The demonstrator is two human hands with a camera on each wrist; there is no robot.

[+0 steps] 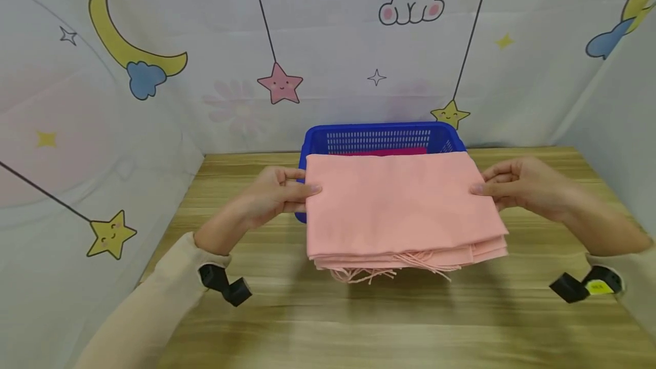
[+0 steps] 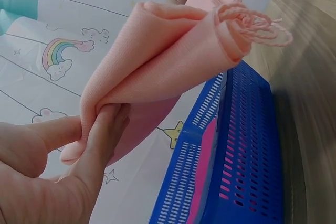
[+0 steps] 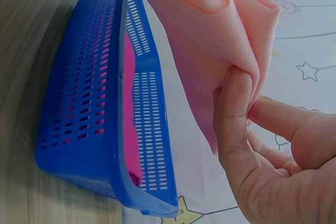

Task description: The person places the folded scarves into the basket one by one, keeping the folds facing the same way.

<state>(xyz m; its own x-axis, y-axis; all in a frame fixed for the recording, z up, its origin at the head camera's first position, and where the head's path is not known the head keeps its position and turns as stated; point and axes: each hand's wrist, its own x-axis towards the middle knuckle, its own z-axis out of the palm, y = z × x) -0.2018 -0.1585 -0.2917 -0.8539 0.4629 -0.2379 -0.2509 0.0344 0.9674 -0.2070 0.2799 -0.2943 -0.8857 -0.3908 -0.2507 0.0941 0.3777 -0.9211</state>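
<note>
A folded pink scarf (image 1: pixel 394 204) with fringed ends hangs in the air between both hands, in front of and above a blue basket (image 1: pixel 379 128). My left hand (image 1: pixel 282 189) pinches its left edge, thumb on the near face and fingers behind. At the opposite edge my right hand (image 1: pixel 517 185) pinches it the same way. The twisted fringe (image 2: pixel 257 24) dangles from the lower edge, and several folded layers show in both wrist views. Inside the basket lies a magenta cloth (image 3: pixel 130 114), mostly hidden behind the scarf in the head view.
The basket stands on a wood-grain table (image 1: pixel 379 329) near its back edge. A white printed curtain (image 1: pixel 328 33) with stars and moons rises behind and along both sides. Each wrist carries a small black camera mount (image 1: pixel 225 285).
</note>
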